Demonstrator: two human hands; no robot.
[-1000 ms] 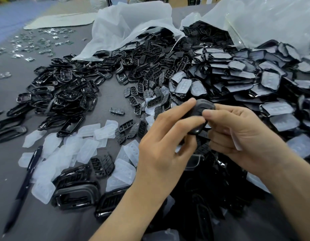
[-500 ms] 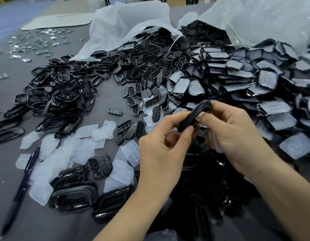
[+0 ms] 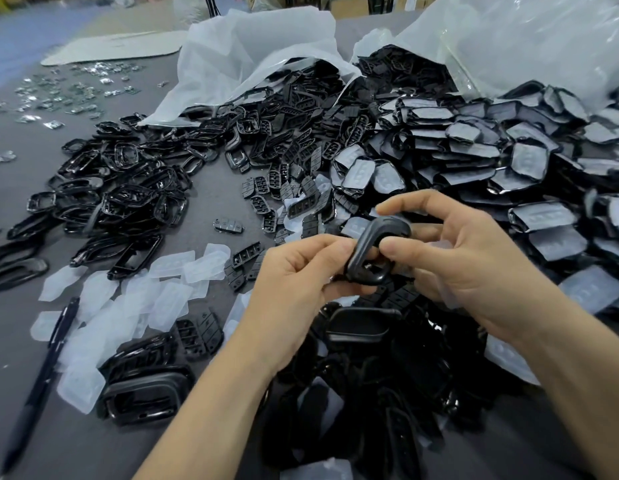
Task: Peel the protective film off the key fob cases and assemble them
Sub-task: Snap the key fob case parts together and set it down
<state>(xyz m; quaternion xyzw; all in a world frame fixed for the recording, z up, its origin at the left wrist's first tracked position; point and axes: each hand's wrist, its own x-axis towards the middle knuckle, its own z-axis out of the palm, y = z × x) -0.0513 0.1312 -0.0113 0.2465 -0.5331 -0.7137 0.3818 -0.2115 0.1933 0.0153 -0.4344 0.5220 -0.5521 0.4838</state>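
Note:
A black key fob case point(image 3: 368, 252) is held between both hands above the table, turned so its open frame side shows. My left hand point(image 3: 297, 285) pinches its left edge with thumb and curled fingers. My right hand point(image 3: 467, 261) grips its right side, thumb on the near edge, index finger arched over the top. A clear piece of film point(image 3: 443, 245) seems tucked under the right fingers. Film-covered cases point(image 3: 530, 161) are heaped at the right. Bare black frames point(image 3: 128, 188) lie at the left, and small button pads point(image 3: 301, 202) in the middle.
Peeled clear films point(image 3: 135, 299) are strewn at the lower left beside a black pen point(image 3: 41, 379). Two white plastic bags point(image 3: 266, 50) spill parts at the back. A dark pile of cases point(image 3: 370, 375) lies under my hands. Small shiny bits point(image 3: 58, 91) dot the far left.
The case has been turned in my hands, from its closed face to its edge and now to its open frame side. Both hands stayed in place, and my right index finger has lifted over the top.

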